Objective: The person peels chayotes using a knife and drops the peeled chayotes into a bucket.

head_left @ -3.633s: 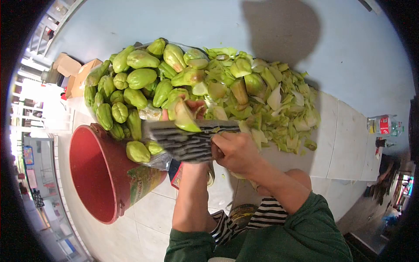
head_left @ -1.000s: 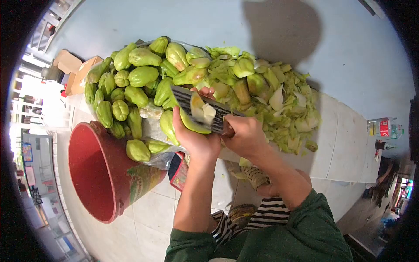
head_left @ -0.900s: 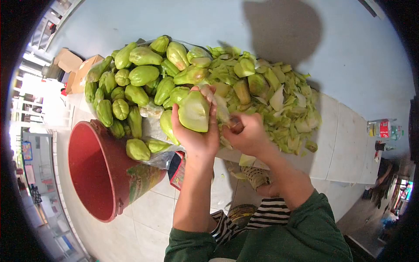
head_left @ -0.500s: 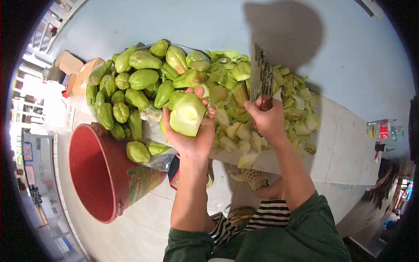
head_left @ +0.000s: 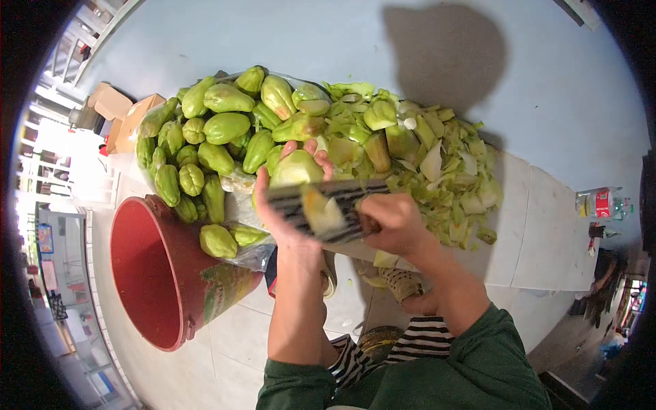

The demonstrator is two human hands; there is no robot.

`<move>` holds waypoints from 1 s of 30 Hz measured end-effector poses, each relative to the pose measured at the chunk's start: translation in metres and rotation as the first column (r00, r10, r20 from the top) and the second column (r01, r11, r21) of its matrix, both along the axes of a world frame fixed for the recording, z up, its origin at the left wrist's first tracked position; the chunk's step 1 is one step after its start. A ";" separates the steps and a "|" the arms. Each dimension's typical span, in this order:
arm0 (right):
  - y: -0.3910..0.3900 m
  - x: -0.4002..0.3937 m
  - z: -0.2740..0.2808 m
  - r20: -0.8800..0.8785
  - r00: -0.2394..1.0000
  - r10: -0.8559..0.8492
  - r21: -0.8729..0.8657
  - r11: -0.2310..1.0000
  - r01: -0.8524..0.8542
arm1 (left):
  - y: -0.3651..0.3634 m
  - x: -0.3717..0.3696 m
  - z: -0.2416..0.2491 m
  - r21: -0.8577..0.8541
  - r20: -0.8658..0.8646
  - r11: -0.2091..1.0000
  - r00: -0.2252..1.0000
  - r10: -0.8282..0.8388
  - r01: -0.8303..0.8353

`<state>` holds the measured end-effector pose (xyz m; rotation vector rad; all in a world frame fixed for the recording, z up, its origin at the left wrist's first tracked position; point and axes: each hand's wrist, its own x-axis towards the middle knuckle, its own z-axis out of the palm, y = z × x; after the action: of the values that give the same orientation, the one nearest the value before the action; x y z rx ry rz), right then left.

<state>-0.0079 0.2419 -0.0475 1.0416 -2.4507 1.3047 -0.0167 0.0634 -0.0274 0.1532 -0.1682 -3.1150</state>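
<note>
My left hand is palm up, its fingers curled round a pale, peeled chayote. In my right hand is the handle of a cleaver, its broad, dark-streaked blade lying across in front of the chayote and hiding its lower part and some of my left palm. A pale cut piece, blurred, shows against the blade. Beyond my hands spreads a heap of chayote peelings and offcuts. Whole green chayotes are piled to the left of it.
A large red bucket leans at the left, its mouth facing left. The pale blue wall rises behind the heap. A plastic bottle lies at the far right, and a cardboard box stands at the far left. My feet are below the heap.
My right hand has swung the cleaver down and left, from upright over the peelings to flat across the chayote. A pale piece now shows against the blade. My left hand stays nearly in place.
</note>
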 end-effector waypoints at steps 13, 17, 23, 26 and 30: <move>-0.022 0.018 -0.011 -0.140 0.990 0.009 0.153 0.988 0.013 | -0.021 0.002 -0.018 -0.155 -0.079 0.986 0.996 0.044 -0.055; -0.026 0.006 -0.017 -0.097 0.975 -0.199 0.161 0.964 0.212 | 0.001 0.003 -0.020 -0.242 -0.101 0.960 0.988 0.121 -0.142; -0.034 0.014 -0.013 -0.008 0.971 -0.237 0.180 0.955 0.235 | 0.012 0.006 -0.015 -0.346 -0.057 0.902 0.965 0.255 -0.258; -0.037 0.015 -0.015 -0.010 0.965 -0.262 0.173 0.950 0.260 | 0.012 0.005 -0.014 -0.421 -0.020 0.871 0.962 0.271 -0.254; -0.035 0.015 -0.013 -0.021 0.962 -0.271 0.174 0.947 0.270 | 0.012 0.005 -0.015 -0.405 -0.012 0.902 0.987 0.160 -0.151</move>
<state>0.0074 0.2067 -0.0609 0.7013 -2.6346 1.0212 -0.0118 0.0757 -0.0420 0.1804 -0.7543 -2.8410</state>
